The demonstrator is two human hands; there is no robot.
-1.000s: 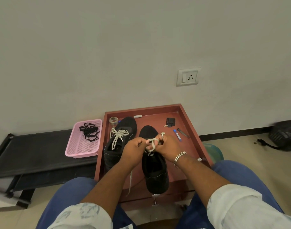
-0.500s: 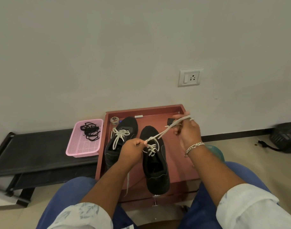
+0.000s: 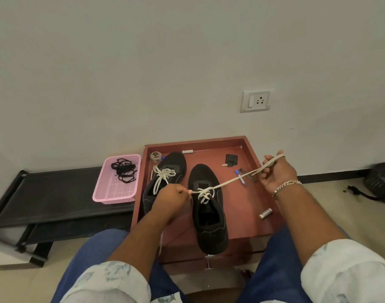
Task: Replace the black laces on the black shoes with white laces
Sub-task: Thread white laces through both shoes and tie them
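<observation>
Pink perforated plastic basket (image 3: 116, 189) on black low metal rack (image 3: 34, 204), just left of red-brown wooden tray (image 3: 250, 147); tangle of black laces (image 3: 123, 170) at basket's far end. On tray near left edge, black fabric shoe with tied white lace bow (image 3: 165, 169), small round tin (image 3: 155, 157) in far left corner. Left hand (image 3: 170, 199) curled, pinching short end of white flat lace (image 3: 228, 182) beside second black fabric shoe (image 3: 206, 206) at tray's middle, heel past near edge. Lace stretched taut toward right hand (image 3: 276, 173), fingers curled round far end, silver chain bracelet (image 3: 285, 185) on wrist. Small battery (image 3: 265, 213), probably, near right edge.
</observation>
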